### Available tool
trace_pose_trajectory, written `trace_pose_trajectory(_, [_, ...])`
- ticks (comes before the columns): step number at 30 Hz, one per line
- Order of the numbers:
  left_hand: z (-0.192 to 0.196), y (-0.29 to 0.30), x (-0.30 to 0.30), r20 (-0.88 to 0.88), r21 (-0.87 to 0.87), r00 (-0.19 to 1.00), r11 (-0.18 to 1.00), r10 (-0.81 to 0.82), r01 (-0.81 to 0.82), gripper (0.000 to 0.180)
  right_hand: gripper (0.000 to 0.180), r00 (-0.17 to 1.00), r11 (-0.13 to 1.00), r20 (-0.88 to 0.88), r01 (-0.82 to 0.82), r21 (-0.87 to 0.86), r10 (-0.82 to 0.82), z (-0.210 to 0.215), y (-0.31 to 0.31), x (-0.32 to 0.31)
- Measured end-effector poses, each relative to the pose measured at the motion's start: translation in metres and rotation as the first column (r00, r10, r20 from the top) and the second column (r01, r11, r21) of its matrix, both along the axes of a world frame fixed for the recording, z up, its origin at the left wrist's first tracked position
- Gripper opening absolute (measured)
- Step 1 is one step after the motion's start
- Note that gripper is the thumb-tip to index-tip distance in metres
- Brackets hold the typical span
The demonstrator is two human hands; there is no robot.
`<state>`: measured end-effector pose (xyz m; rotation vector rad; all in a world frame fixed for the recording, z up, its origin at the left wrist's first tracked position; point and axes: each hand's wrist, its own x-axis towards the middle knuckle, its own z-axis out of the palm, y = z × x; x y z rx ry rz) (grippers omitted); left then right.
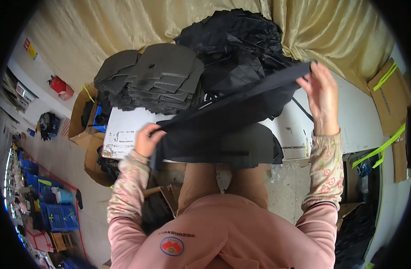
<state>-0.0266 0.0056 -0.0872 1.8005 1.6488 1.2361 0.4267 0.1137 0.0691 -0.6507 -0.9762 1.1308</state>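
A black fabric piece (223,114) is stretched slantwise above the white table (353,121), higher at its right end. My left hand (148,138) pinches its lower left corner. At the upper right, my right hand (321,89) grips the other end near the fabric's edge, fingers bent round it. Beneath the cloth, a dark grey sheet (261,143) with a rounded right side lies at the table's front edge, partly covered. The cloth is slightly blurred by motion.
Stacked dark grey foam panels (165,71) stand at the back left of the table. Behind the cloth rises a large heap of black fabric (234,40). Cardboard boxes (82,116) flank the table's left side, and another carton (389,98) stands at right. Gold curtains (124,22) hang behind.
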Motion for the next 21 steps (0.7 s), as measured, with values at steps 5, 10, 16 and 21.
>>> trace_pose_trajectory(5, [0.042, 0.000, -0.067, -0.365, 0.162, 0.924, 0.985, 0.119, -0.062, 0.008, 0.014, 1.000, 0.969, 0.021, 0.025, -0.246, -0.021, -0.079, -0.029, 0.030])
trace_pose_trajectory(10, [0.011, -0.011, -0.065, -0.444, 0.121, 0.894, 0.993, 0.065, -0.012, 0.022, 0.007, 0.995, 0.868, 0.079, 0.087, -0.489, -0.055, -0.165, -0.070, 0.042])
trace_pose_trajectory(16, [-0.079, -0.025, -0.052, -0.520, -0.086, 0.854, 0.996, -0.025, -0.023, 0.023, 0.010, 0.962, 0.717, 0.269, 0.222, -0.661, -0.050, -0.269, -0.116, 0.058])
trace_pose_trajectory(21, [-0.086, -0.022, -0.044, -0.554, -0.156, 0.830, 0.987, -0.060, -0.033, 0.023, 0.020, 0.103, 0.904, 0.952, 0.357, 0.237, -0.290, -0.242, -0.127, 0.037])
